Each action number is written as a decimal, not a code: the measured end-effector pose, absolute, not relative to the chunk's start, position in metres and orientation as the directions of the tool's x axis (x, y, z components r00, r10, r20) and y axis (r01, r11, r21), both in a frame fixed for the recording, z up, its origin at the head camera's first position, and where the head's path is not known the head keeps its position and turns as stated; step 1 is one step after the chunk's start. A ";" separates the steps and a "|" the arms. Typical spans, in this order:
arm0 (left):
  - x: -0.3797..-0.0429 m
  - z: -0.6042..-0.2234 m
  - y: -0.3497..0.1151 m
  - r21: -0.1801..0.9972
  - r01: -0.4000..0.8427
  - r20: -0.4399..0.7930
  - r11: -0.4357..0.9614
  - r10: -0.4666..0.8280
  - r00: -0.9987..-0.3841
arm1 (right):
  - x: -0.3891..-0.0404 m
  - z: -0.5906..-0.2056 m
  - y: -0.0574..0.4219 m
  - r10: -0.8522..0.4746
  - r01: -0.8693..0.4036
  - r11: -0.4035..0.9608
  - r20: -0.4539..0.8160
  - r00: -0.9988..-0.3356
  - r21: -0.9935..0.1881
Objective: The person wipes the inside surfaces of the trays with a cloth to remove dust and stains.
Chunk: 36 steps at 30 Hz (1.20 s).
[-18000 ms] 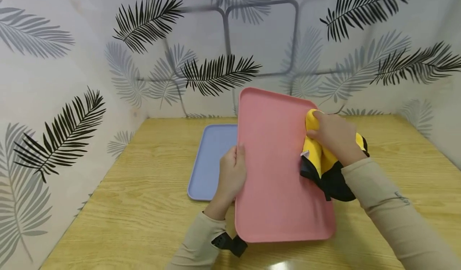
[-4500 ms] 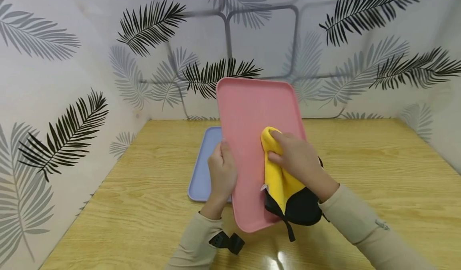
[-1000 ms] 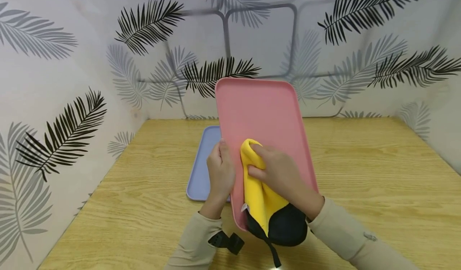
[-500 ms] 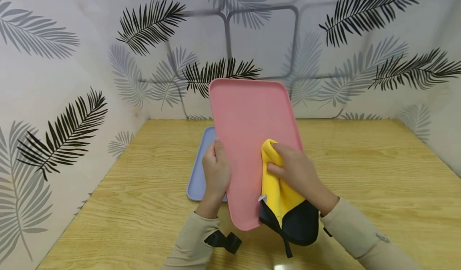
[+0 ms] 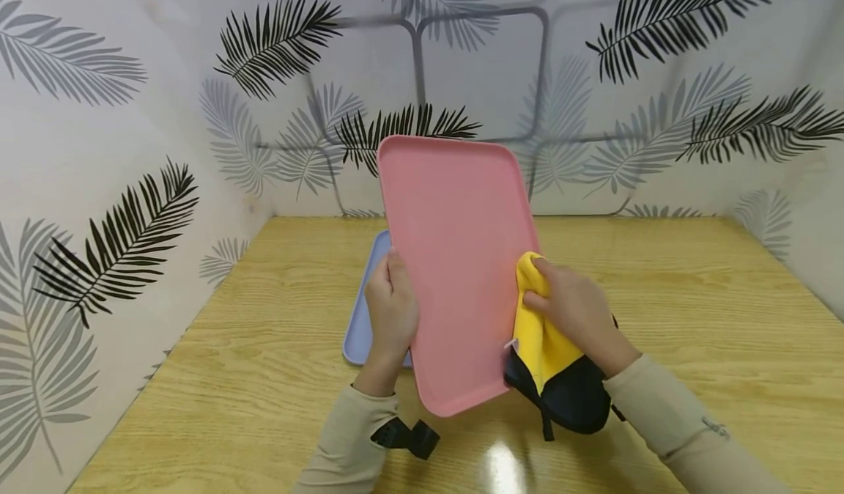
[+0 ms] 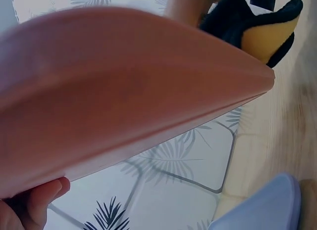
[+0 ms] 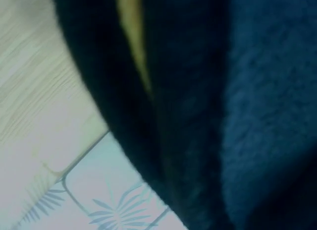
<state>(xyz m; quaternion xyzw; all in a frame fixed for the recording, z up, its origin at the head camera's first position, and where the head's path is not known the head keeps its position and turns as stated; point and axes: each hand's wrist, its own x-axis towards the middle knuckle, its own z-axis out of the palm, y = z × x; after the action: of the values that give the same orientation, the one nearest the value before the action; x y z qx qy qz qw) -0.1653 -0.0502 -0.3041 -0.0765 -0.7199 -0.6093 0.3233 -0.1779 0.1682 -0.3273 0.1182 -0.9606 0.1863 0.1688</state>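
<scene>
A pink rectangular tray [image 5: 455, 259] is held up, tilted, above the table in the head view. My left hand [image 5: 392, 307] grips its left edge, thumb on the front face. The left wrist view shows the tray's underside [image 6: 124, 101] large, with fingertips [image 6: 49, 190] at its edge. My right hand [image 5: 580, 314] pinches a yellow and black cloth [image 5: 541, 340] at the tray's right edge. Black parts and a strap of the cloth hang below that hand. In the right wrist view the dark cloth [image 7: 198, 111] fills most of the picture and hides the fingers.
A blue tray [image 5: 359, 333] lies on the wooden table [image 5: 264, 377], partly covered by the pink tray and left hand. Behind the table stands a wall [image 5: 475, 76] with a leaf pattern. A black strap device [image 5: 405, 437] sits on the left wrist.
Over the last second the right hand has moved the cloth from the tray's lower left part to its right edge. The pink tray and left hand have shifted slightly left.
</scene>
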 end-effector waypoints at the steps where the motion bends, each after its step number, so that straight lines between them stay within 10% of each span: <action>1: -0.165 -0.304 -0.050 0.826 0.506 0.561 0.248 -0.282 -0.778 | -0.179 -0.328 0.170 -0.157 -0.279 0.907 0.362 -0.919 -0.314; 16: -0.167 -0.302 -0.050 0.823 0.513 0.566 0.243 -0.287 -0.772 | -0.179 -0.332 0.170 -0.181 -0.344 0.833 0.373 -0.910 -0.434; 36: -0.165 -0.304 -0.045 0.844 0.486 0.534 0.230 -0.269 -0.801 | -0.156 -0.319 0.114 -0.355 -0.638 0.666 0.587 -0.728 -0.387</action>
<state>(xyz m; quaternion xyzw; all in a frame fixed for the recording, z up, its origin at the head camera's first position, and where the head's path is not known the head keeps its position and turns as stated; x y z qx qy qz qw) -0.1651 -0.0452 -0.3042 -0.0749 -0.7218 -0.6161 0.3062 -0.1564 0.1135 -0.3186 0.2818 -0.8811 0.2958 0.2384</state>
